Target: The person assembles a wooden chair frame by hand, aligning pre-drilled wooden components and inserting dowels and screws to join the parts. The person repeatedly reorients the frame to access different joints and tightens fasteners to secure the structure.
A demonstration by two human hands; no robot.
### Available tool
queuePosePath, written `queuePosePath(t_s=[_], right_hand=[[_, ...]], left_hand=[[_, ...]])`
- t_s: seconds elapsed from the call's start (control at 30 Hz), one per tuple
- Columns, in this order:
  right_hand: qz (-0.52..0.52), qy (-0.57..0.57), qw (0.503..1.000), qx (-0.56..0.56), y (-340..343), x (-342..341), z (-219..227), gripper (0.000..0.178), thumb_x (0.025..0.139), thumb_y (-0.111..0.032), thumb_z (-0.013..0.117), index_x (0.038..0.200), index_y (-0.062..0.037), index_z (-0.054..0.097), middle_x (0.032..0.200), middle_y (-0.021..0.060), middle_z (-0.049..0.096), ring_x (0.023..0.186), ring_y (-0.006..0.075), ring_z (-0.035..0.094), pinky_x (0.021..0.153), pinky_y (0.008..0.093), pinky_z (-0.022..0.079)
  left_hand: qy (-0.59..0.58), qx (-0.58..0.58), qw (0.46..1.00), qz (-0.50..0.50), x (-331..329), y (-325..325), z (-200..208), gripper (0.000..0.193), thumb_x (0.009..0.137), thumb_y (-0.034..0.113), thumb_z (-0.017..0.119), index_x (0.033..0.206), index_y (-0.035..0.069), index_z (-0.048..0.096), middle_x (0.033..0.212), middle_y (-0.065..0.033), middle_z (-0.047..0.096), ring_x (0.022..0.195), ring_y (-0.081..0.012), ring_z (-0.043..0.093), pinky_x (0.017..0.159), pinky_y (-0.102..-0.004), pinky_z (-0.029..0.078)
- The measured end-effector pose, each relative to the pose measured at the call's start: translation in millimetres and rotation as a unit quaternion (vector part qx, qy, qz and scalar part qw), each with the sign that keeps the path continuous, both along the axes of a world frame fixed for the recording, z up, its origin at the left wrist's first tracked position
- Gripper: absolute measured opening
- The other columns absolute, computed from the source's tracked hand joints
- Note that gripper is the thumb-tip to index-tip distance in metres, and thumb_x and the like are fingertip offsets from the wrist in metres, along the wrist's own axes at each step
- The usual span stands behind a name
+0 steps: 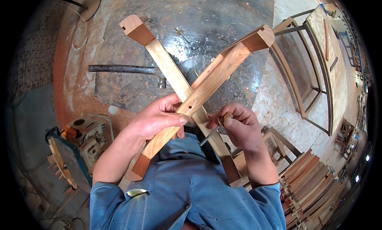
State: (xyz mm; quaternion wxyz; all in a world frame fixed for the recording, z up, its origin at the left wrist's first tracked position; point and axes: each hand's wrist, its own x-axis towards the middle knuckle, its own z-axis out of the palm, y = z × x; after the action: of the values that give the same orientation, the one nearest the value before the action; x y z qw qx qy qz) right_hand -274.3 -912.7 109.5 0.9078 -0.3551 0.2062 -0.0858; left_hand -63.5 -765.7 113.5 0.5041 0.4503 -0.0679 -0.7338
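Note:
Two pale wooden bars with darker reddish end blocks cross in an X-shaped frame (217, 79) in front of me. A small dark hole shows in the upper bar, near the crossing. My left hand (161, 117) is closed around that bar just beside the hole, thumb on top. Between the fingertips of my right hand (240, 124) is a metal bolt (210, 137) with a brass-coloured head, its shank slanting down to the left over the lower bar. The bolt is outside the hole.
On the dark metal tabletop (119, 88) lie a hammer (123, 69) and another bolt with a brass-coloured head (181, 34). A wood-and-metal frame (318, 66) stands at the right. Stacked wooden strips (310, 178) are at lower right, a machine (89, 140) at lower left.

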Motion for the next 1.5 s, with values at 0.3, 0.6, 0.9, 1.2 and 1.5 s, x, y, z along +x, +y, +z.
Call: queuePosePath(t_s=[0.3, 0.6, 0.9, 1.2, 1.5], right_hand=[[0.035, 0.006, 0.999, -0.004, 4.0, -2.3, -1.1, 0.009, 0.094, -0.004, 0.056, 0.102, 0.0013, 0.057, 0.094, 0.0086, 0.065, 0.092, 0.0154, 0.063, 0.083, 0.0288, 0.049], [0.033, 0.014, 0.999, -0.018, 5.1, -4.1, -1.3, 0.01, 0.095, -0.005, 0.056, 0.102, 0.0016, 0.058, 0.093, 0.0087, 0.065, 0.09, 0.0144, 0.062, 0.082, 0.0279, 0.049], [0.01, 0.001, 0.999, -0.042, 7.7, 0.1, -6.2, 0.013, 0.095, -0.009, 0.058, 0.102, 0.0012, 0.058, 0.092, 0.0082, 0.066, 0.089, 0.0138, 0.062, 0.081, 0.0273, 0.048], [-0.001, 0.004, 1.0, -0.029, 8.3, 2.1, -13.7, 0.014, 0.094, -0.013, 0.059, 0.104, -0.0034, 0.057, 0.088, 0.0126, 0.066, 0.086, 0.0232, 0.063, 0.103, 0.041, 0.038], [-0.001, -0.014, 0.999, -0.035, 7.2, 4.4, -13.9, 0.015, 0.095, -0.012, 0.058, 0.104, 0.0007, 0.058, 0.092, 0.0092, 0.066, 0.086, 0.0114, 0.058, 0.077, 0.0253, 0.044]], left_hand=[[-0.014, 0.015, 1.0, -0.006, 2.4, -0.5, 4.4, 0.038, 0.086, 0.008, 0.065, 0.119, -0.005, 0.05, 0.09, -0.0119, 0.066, 0.063, -0.0169, 0.067, 0.053, -0.0267, 0.055], [-0.024, 0.013, 0.999, -0.022, 4.0, -0.8, 4.2, 0.036, 0.087, 0.009, 0.064, 0.117, -0.007, 0.051, 0.084, -0.0102, 0.064, 0.063, -0.0165, 0.067, 0.052, -0.0259, 0.055], [-0.011, 0.0, 1.0, -0.01, 2.7, 0.6, 0.7, 0.042, 0.085, 0.009, 0.066, 0.121, -0.004, 0.048, 0.088, -0.01, 0.063, 0.064, -0.0179, 0.067, 0.05, -0.0266, 0.055], [-0.012, 0.008, 1.0, 0.0, 3.3, 1.9, -1.1, 0.044, 0.085, 0.007, 0.067, 0.123, -0.002, 0.046, 0.087, -0.0102, 0.062, 0.064, -0.02, 0.068, 0.049, -0.0277, 0.054], [-0.004, 0.003, 1.0, 0.002, 2.2, 0.0, -0.8, 0.042, 0.085, 0.005, 0.065, 0.122, -0.002, 0.046, 0.086, -0.0101, 0.062, 0.063, -0.0206, 0.067, 0.049, -0.0278, 0.054]])
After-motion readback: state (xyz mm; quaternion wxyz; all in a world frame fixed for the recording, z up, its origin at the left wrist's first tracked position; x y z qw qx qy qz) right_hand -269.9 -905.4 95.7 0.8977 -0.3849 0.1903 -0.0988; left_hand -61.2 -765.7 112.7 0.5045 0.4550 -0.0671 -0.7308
